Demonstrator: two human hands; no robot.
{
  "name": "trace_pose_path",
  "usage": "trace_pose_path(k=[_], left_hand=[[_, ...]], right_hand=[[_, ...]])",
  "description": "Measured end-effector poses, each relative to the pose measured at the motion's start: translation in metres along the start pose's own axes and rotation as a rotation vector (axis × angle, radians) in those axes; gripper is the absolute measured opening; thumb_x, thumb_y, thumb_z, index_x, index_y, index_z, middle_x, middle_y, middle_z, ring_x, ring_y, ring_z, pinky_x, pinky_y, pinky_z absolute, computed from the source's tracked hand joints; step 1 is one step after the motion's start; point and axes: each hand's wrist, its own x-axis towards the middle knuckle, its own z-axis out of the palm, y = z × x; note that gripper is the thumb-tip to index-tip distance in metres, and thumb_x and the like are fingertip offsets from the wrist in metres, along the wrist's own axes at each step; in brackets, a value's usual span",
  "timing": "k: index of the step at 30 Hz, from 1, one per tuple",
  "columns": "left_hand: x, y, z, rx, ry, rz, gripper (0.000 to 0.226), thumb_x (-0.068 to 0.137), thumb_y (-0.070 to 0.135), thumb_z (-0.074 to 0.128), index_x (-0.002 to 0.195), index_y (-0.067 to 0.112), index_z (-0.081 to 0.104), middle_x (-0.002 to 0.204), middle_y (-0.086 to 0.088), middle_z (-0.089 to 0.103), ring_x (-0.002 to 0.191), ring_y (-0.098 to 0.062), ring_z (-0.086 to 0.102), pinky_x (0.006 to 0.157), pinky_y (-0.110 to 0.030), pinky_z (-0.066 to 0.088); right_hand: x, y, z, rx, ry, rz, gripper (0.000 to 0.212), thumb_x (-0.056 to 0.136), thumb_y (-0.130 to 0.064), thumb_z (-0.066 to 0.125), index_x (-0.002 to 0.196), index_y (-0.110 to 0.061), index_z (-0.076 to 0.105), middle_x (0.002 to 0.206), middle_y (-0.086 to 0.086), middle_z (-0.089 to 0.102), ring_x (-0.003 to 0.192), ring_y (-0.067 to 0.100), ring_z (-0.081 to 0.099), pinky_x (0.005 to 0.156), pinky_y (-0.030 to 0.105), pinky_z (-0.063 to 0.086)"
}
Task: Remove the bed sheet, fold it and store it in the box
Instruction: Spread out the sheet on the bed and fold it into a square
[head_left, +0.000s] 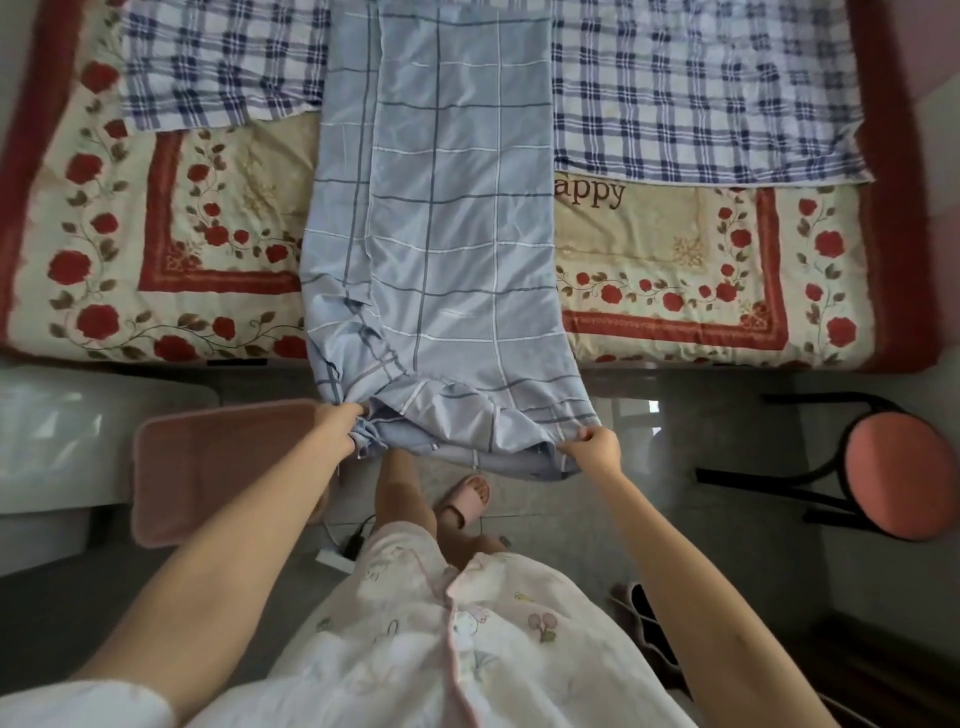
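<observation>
left hand (340, 423) and right hand (597, 448) each pinching near corner of folded blue sheet (457, 234) hanging off bed; pink box (171, 483) on floor at left

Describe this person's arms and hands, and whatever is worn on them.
The left hand and right hand are bare: no gloves, and no watch or bracelet shows at either wrist. Both forearms are uncovered. A white short sleeve shows at the left upper arm; no sleeve shows on the right arm.

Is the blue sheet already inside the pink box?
No, the blue sheet lies in a strip across the bed, its near end held by the left hand and right hand.
</observation>
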Motion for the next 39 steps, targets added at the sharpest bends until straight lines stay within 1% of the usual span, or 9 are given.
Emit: trace_pose_path(k=[4, 8, 12, 18, 21, 25, 31, 33, 39], left_hand=[[-0.013, 0.014, -0.003, 0.169, -0.043, 0.104, 0.028, 0.087, -0.007, 0.044, 0.113, 0.002, 0.047, 0.078, -0.017, 0.049, 0.054, -0.027, 0.048, 0.033, -0.016, 0.036], [-0.027, 0.038, -0.019, 0.659, -0.076, 0.258, 0.031, 0.086, 0.0, 0.055, 0.117, -0.005, 0.05, 0.099, -0.022, 0.056, 0.09, -0.037, 0.058, 0.066, -0.036, 0.047], [-0.046, 0.06, -0.035, 0.836, -0.14, 0.183, 0.025, 0.087, 0.007, 0.058, 0.108, -0.004, 0.049, 0.074, -0.014, 0.045, 0.065, -0.026, 0.047, 0.057, -0.031, 0.036], [-0.051, 0.058, -0.066, 0.992, -0.261, -0.004, 0.068, 0.09, 0.014, 0.057, 0.147, 0.003, 0.021, 0.127, -0.02, 0.047, 0.089, -0.033, 0.055, 0.07, -0.037, 0.042], [-0.048, 0.054, -0.074, 1.086, -0.366, -0.108, 0.072, 0.096, 0.022, 0.049, 0.151, 0.013, 0.003, 0.157, -0.013, 0.004, 0.132, -0.037, 0.034, 0.092, -0.043, 0.041], [-0.059, 0.065, -0.075, 1.136, -0.452, -0.215, 0.075, 0.098, 0.027, 0.047, 0.149, 0.009, -0.005, 0.157, -0.014, -0.011, 0.142, -0.035, 0.013, 0.108, -0.042, 0.028], [-0.042, 0.141, -0.063, 0.604, -0.361, -0.229, 0.057, 0.095, 0.02, 0.053, 0.145, 0.008, 0.028, 0.145, -0.026, 0.033, 0.129, -0.024, 0.044, 0.095, -0.034, 0.04], [-0.031, 0.175, -0.057, 0.301, -0.292, -0.242, 0.013, 0.096, 0.014, 0.052, 0.101, 0.003, 0.058, 0.083, -0.028, 0.068, 0.073, -0.013, 0.069, 0.062, -0.022, 0.052], [0.041, 0.32, -0.015, -0.083, -0.328, -0.261, 0.032, 0.095, 0.016, 0.05, 0.069, -0.001, 0.058, 0.037, -0.008, 0.056, 0.037, -0.022, 0.057, 0.036, -0.024, 0.046]], right_hand=[[0.003, -0.013, -0.009, 0.094, 0.014, -0.059, 0.028, 0.079, 0.009, 0.044, 0.07, -0.016, 0.034, 0.068, 0.01, 0.045, 0.058, 0.022, 0.044, 0.054, 0.029, 0.038], [-0.013, -0.043, -0.029, -0.479, -0.335, -0.22, 0.039, 0.089, 0.0, 0.044, 0.12, -0.023, 0.044, 0.093, 0.016, 0.058, 0.062, 0.027, 0.057, 0.045, 0.028, 0.047], [-0.024, -0.071, -0.036, -0.743, -0.64, -0.151, 0.047, 0.089, -0.001, 0.047, 0.13, -0.023, 0.046, 0.102, 0.012, 0.056, 0.054, 0.021, 0.061, 0.038, 0.023, 0.048], [-0.025, -0.077, -0.056, -0.807, -0.789, -0.025, 0.026, 0.091, -0.008, 0.049, 0.114, -0.02, 0.052, 0.111, 0.008, 0.048, 0.084, 0.02, 0.057, 0.073, 0.027, 0.055], [-0.02, -0.074, -0.06, -0.83, -0.832, 0.039, 0.02, 0.094, -0.012, 0.047, 0.112, -0.021, 0.051, 0.093, 0.004, 0.047, 0.064, 0.014, 0.05, 0.056, 0.019, 0.052], [-0.013, -0.073, -0.053, -0.851, -0.884, 0.213, 0.012, 0.095, -0.014, 0.047, 0.102, -0.012, 0.056, 0.074, 0.003, 0.046, 0.042, 0.008, 0.039, 0.037, 0.014, 0.038], [0.038, -0.134, -0.056, -0.409, -0.694, 0.412, 0.022, 0.094, -0.01, 0.047, 0.072, -0.008, 0.045, 0.044, 0.001, 0.038, 0.031, 0.01, 0.037, 0.036, 0.019, 0.043], [0.054, -0.172, -0.068, 0.003, -0.543, 0.455, 0.023, 0.095, -0.007, 0.045, 0.072, -0.005, 0.045, 0.05, 0.004, 0.038, 0.037, 0.011, 0.04, 0.036, 0.021, 0.046], [0.126, -0.335, -0.1, 0.749, -0.282, 0.344, 0.034, 0.099, -0.004, 0.032, 0.066, -0.003, 0.042, 0.033, 0.009, 0.045, 0.031, 0.013, 0.049, 0.034, 0.023, 0.047]])
